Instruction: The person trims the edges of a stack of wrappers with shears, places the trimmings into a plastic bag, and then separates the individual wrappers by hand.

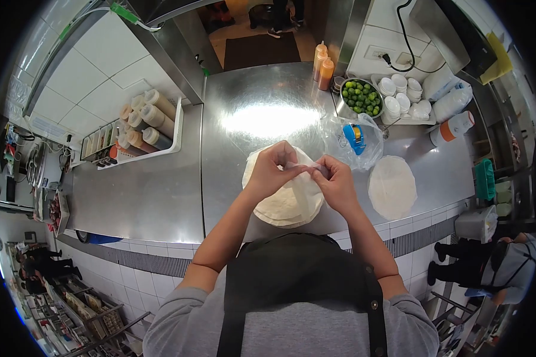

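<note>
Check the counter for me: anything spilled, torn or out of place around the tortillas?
Nothing stands out. Both hands, left hand and right hand, pinch one thin sheet above the tortilla stack; a single tortilla lies flat beside it. The steel counter shows no spills.

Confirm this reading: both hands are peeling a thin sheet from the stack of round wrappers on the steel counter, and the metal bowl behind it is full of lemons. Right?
Not quite. The head view shows the metal bowl holds green limes, not lemons. The rest stands: the left hand and right hand pinch a thin sheet above the stack of round wrappers on the steel counter.
</note>
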Demonstrator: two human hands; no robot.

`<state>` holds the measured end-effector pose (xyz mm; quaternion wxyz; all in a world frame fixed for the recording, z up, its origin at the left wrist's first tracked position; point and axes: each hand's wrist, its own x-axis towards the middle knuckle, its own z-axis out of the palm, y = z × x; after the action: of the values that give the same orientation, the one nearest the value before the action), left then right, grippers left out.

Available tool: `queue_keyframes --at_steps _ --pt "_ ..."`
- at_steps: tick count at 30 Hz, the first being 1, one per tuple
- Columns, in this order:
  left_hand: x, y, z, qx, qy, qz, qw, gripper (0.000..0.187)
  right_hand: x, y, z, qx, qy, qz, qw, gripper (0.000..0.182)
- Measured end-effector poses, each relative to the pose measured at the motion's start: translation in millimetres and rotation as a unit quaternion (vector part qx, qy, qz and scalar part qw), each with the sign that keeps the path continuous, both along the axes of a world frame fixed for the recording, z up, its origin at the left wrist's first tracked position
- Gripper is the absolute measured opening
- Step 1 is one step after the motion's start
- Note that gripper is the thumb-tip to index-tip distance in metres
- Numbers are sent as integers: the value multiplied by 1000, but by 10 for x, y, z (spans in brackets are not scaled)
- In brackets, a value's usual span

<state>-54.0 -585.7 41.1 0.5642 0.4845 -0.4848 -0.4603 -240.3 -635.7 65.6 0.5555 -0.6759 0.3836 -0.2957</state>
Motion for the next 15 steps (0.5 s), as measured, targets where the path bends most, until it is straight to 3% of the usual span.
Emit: queue_keyframes --at_steps 2,3,5,9,15 --pt "-24 22 88 -62 -190 63 978 26 3 22 62 -76 106 -22 991 19" --pt "-65 41 172 -62 -190 61 978 26 15 32 62 -75 106 -24 991 19" --pt "-166 81 323 -145 -318 103 931 16 32 43 66 -96 100 -56 989 21" --pt "-174 113 223 -176 -355 117 911 12 10 31 120 -101 115 -58 986 19" --pt "-208 132 203 -154 -291 145 933 11 52 89 195 -102 99 -63 988 19"
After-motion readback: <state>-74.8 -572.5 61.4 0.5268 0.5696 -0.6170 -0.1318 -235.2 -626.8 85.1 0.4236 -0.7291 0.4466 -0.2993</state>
